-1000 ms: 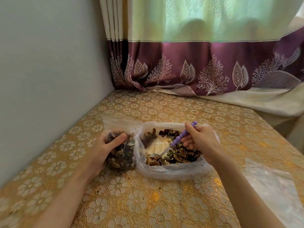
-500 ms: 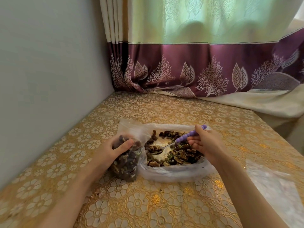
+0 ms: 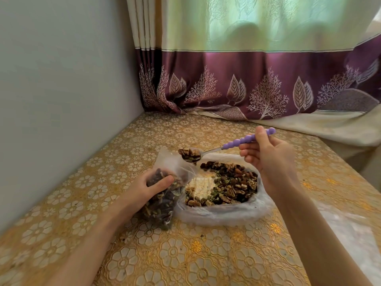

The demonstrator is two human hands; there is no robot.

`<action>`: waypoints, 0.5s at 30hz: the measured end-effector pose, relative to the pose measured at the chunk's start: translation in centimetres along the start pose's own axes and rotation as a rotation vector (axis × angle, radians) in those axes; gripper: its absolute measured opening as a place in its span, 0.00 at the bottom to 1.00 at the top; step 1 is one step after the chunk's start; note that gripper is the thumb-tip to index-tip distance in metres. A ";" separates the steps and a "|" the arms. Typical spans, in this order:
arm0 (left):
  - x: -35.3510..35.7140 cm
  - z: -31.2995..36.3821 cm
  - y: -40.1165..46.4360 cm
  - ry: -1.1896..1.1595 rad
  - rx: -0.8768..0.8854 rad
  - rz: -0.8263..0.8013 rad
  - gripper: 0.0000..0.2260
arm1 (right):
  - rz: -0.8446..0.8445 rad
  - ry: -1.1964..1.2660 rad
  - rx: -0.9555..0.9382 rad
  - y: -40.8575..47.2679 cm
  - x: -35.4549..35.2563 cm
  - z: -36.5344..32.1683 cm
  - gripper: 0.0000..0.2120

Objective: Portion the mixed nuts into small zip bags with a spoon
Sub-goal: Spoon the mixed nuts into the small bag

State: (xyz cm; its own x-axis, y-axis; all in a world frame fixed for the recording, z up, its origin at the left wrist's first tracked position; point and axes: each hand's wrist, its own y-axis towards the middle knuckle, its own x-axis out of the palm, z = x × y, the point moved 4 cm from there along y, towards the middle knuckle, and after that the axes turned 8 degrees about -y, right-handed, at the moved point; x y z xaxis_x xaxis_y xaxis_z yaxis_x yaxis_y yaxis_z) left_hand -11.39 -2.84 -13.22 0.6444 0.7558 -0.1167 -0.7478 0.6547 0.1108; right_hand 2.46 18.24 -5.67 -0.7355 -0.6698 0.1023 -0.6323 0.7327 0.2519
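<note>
Purple beads form the handle of the metal spoon [image 3: 228,146], pinched between thumb and fingers of the right hand [image 3: 270,162] at centre right of the frame. Its bowl, heaped with walnut pieces and green seeds, is level so nothing spills, and hangs just above the mouth of the small clear zip bag [image 3: 165,190]. The left hand [image 3: 144,189] is wrapped around that bag at lower centre, thumb pressed across the front — apparently to keep it upright and its mouth gaping, though the opening is hard to make out. Touching it on the right lies the large crumpled plastic bag [image 3: 222,213] of mixed nuts [image 3: 231,184], rim rolled down for easy scooping.
</note>
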 end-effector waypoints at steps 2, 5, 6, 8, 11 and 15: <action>0.0 0.0 0.0 0.001 -0.004 -0.016 0.10 | -0.048 0.009 -0.040 -0.6 1.0 -0.3 0.15; 0.1 0.0 -0.2 -0.036 -0.015 -0.065 0.16 | -0.169 0.000 -0.127 -1.6 2.5 -0.7 0.13; 0.1 -0.1 -0.2 -0.054 -0.014 -0.067 0.21 | -0.202 -0.001 -0.154 -1.9 2.9 -0.8 0.13; -0.1 -0.3 0.0 -0.106 -0.012 -0.055 0.32 | -0.223 0.018 -0.177 -2.0 3.1 -1.0 0.12; -0.3 -0.5 0.2 -0.169 -0.016 -0.015 0.37 | -0.230 0.068 -0.172 -1.8 3.1 -1.1 0.11; -0.8 -0.5 0.2 -0.215 -0.003 0.029 0.32 | -0.179 0.179 -0.136 -1.4 2.6 -0.9 0.10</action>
State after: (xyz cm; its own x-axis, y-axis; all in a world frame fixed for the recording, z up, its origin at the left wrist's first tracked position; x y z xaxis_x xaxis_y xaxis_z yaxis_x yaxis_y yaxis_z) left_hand -12.16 -3.31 -13.63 0.6414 0.7607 0.0997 -0.7669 0.6325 0.1080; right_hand 1.68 15.33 -4.87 -0.5531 -0.8063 0.2096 -0.7006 0.5863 0.4068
